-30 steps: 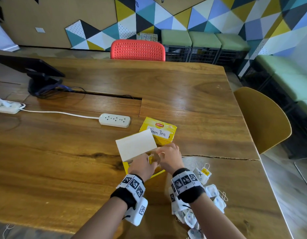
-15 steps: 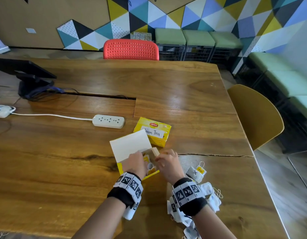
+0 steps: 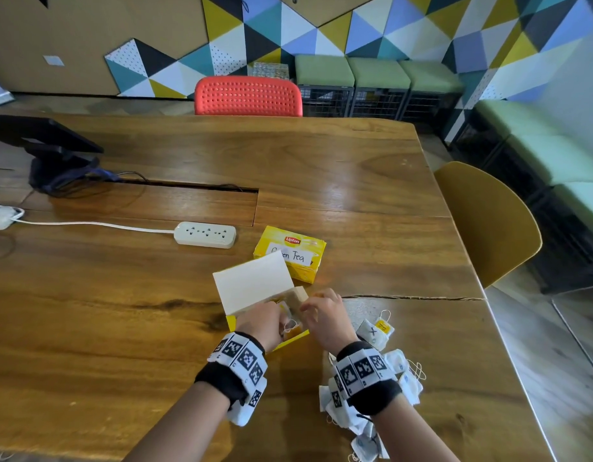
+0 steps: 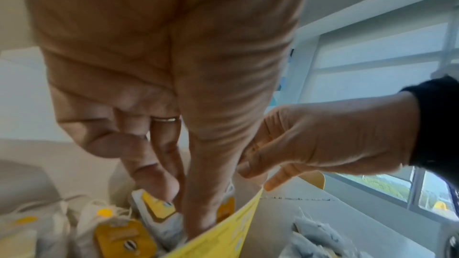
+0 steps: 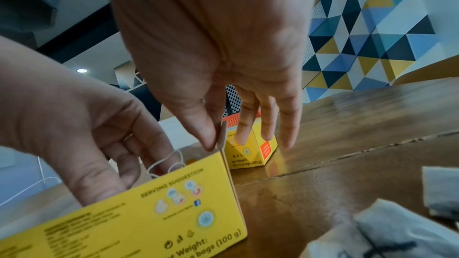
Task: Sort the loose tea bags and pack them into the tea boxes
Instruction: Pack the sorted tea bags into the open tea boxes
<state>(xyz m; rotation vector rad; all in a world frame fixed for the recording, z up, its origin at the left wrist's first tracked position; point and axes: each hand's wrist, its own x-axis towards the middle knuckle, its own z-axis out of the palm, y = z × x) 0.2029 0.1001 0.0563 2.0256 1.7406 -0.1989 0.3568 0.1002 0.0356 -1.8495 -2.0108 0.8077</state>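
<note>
An open yellow tea box (image 3: 233,323) stands near the front edge, its white lid (image 3: 253,283) raised. My left hand (image 3: 281,320) reaches down into it, straight fingers (image 4: 159,183) pressing on tea bags (image 4: 119,236) with yellow tags. At the box's right end my right hand (image 3: 305,310) pinches the side flap (image 5: 222,134) between thumb and forefinger. Behind it sits a closed yellow box (image 3: 290,253) labelled Green Tea. Loose tea bags (image 3: 375,331) lie to the right, with more of them (image 3: 405,375) under my right wrist.
A white power strip (image 3: 205,234) with its cable lies left of the boxes. At the far left stands a dark monitor (image 3: 44,141). A red chair (image 3: 248,96) is behind the wooden table (image 3: 88,328), a yellow chair (image 3: 488,225) at its right edge.
My left hand has gone deeper into the open box. My right hand has shifted from over the box to its right side flap.
</note>
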